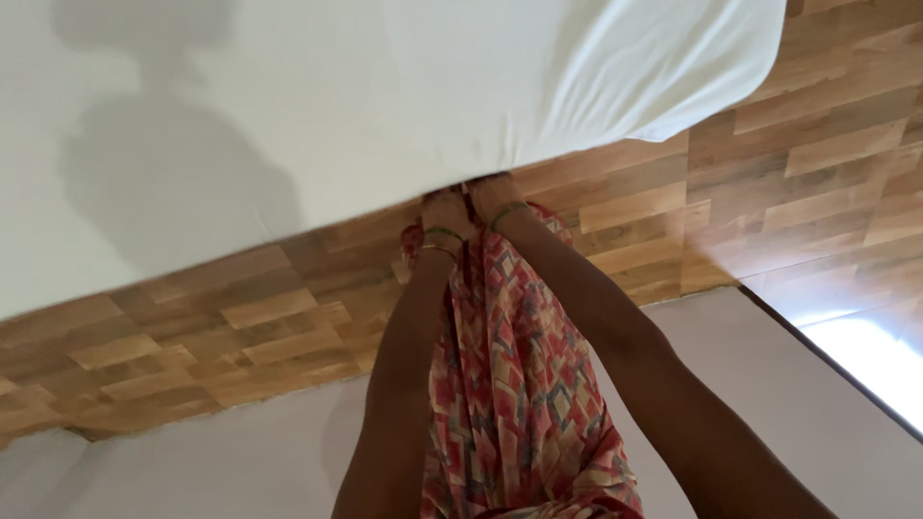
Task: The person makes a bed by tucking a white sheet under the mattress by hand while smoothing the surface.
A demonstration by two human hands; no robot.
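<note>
While both arms reach toward twelve o'clock, the left hand (444, 213) and right hand (490, 192) meet the white sheet's (404, 86) edge. Their fingers are hidden under it, so I cannot tell their grip.

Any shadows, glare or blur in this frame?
Head view: a soft shadow of a person falls on the white sheet; blown-out glare on the wood-pattern floor at lower right; both hands, left hand and right hand, look sharp.

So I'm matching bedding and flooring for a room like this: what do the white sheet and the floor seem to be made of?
The white sheet looks like soft matte woven cloth, perhaps cotton: it creases into fine folds at the corner, where the left hand and right hand reach under its edge. The floor looks like wood-pattern laminate or vinyl planks: printed grain in staggered blocks, with a slight sheen near the light.
</note>
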